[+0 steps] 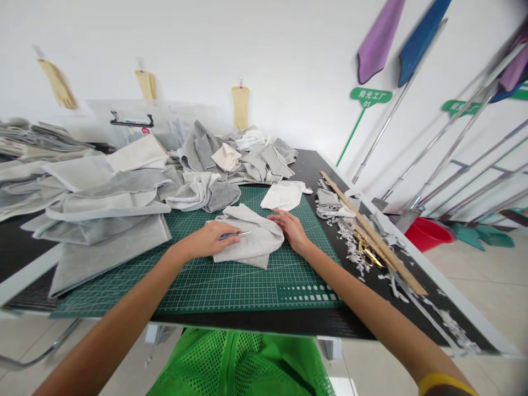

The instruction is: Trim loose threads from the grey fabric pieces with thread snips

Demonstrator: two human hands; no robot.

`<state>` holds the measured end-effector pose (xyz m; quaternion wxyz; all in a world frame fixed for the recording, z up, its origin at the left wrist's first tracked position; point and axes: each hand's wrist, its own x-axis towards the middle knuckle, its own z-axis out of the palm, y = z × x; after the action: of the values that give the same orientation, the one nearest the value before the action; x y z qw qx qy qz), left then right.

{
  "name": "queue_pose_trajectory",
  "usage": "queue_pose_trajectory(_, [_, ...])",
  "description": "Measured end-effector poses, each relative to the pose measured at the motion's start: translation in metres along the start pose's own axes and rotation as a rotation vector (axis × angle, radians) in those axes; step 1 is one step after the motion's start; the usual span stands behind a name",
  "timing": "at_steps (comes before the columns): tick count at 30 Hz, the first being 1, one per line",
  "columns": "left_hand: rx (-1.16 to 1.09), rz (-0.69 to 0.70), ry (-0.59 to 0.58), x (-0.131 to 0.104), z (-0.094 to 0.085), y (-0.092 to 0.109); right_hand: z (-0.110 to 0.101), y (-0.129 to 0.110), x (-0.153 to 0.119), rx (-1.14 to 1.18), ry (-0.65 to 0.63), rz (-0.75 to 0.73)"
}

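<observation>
A light grey piece of cloth (251,234) lies loosely folded on the green cutting mat (198,286). My left hand (212,239) rests over its left side, closed around small thread snips (244,234) with a blue handle; their metal tips point right across the cloth. At the cloth's right edge, my right hand (291,226) lies with fingers stretched out, touching the fabric. Just behind is a white folded cloth piece (284,194). A crumpled grey and white cloth bundle (204,191) sits beyond my left hand.
Stacked grey cloth sheets (115,203) cover the left, with a cloth heap (256,154) at the back. A wooden ruler (371,231), gold-handled scissors (367,253) and white scraps (350,245) lie at right. A red bucket (429,234) stands on the floor.
</observation>
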<state>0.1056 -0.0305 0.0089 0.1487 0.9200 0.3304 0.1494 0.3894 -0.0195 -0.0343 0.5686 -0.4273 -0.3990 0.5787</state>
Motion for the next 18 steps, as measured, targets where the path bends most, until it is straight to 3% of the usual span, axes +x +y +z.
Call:
queue_pose_trajectory(11, [0.117,0.040,0.070,0.001,0.002,0.000,-0.003,0.004,0.004,-0.005,0.002,-0.006])
queue_pose_trajectory(18, [0.200,0.083,0.059,0.006,0.007,0.013,-0.003,0.004,0.004,0.000,-0.008,-0.019])
